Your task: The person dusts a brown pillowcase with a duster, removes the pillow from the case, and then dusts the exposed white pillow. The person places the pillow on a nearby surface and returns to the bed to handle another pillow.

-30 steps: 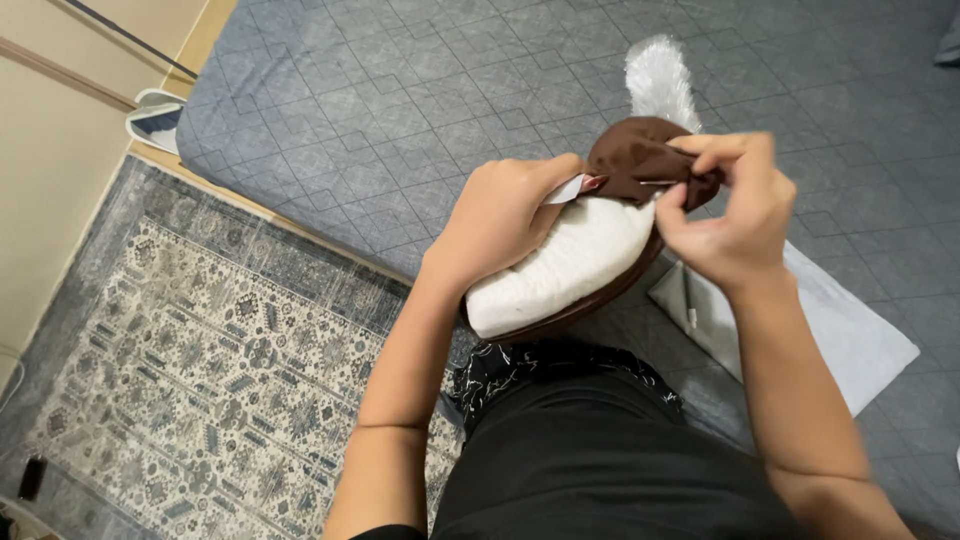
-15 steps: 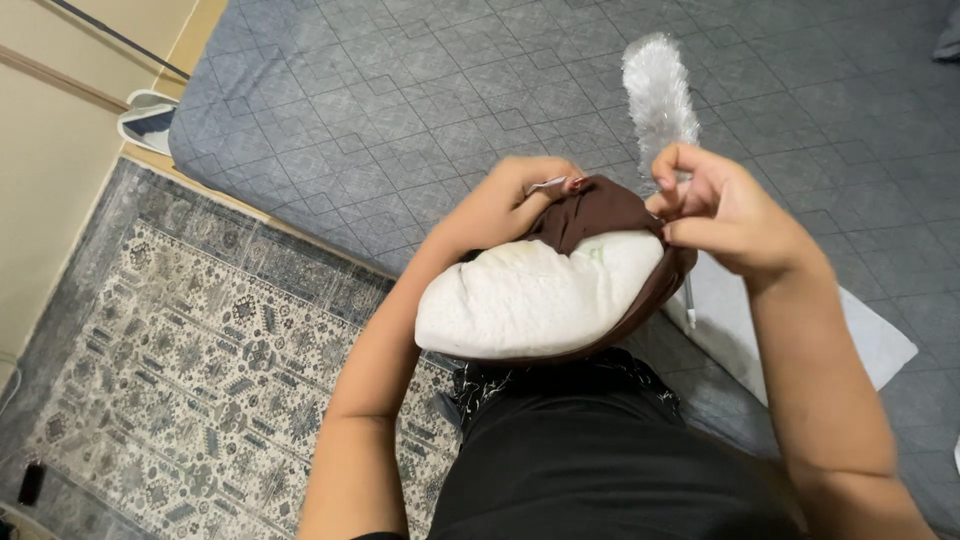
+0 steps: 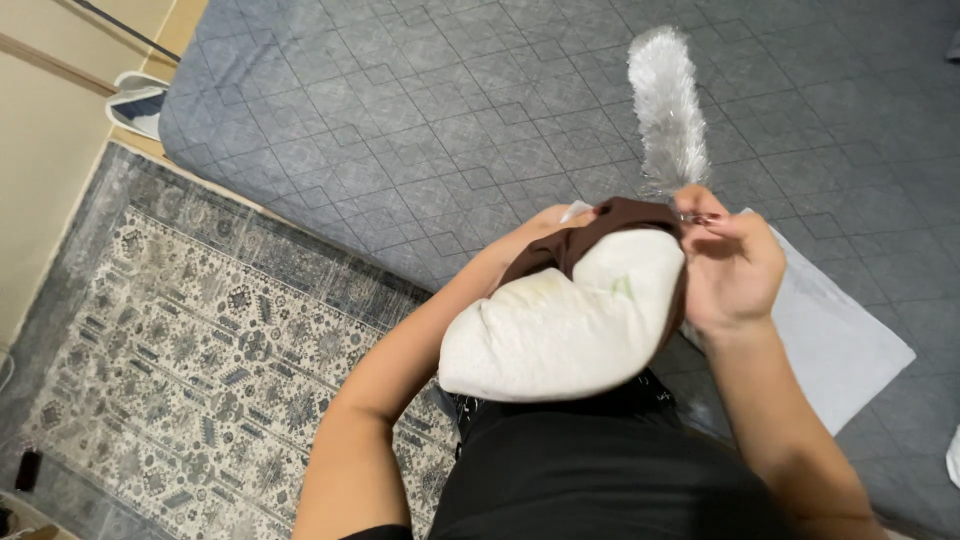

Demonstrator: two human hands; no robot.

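A white pillow (image 3: 565,325) is held up in front of my body, partly inside a dark brown cover (image 3: 600,225) that wraps its far end and right side. My left hand (image 3: 535,228) reaches behind the pillow and grips the cover's edge; most of the hand is hidden by the pillow. At the cover's top right corner, my right hand (image 3: 735,265) pinches the brown fabric. Both hands hover over the near edge of a grey quilted bed (image 3: 420,110).
A fluffy white duster (image 3: 668,105) lies on the bed just beyond my right hand. A pale grey cloth (image 3: 835,340) lies flat on the bed at right. A patterned rug (image 3: 200,350) covers the floor at left, beside a beige wall.
The pillow has come further out of the brown cover and now shows more white. Both hands have shifted up and right, closer to the duster.
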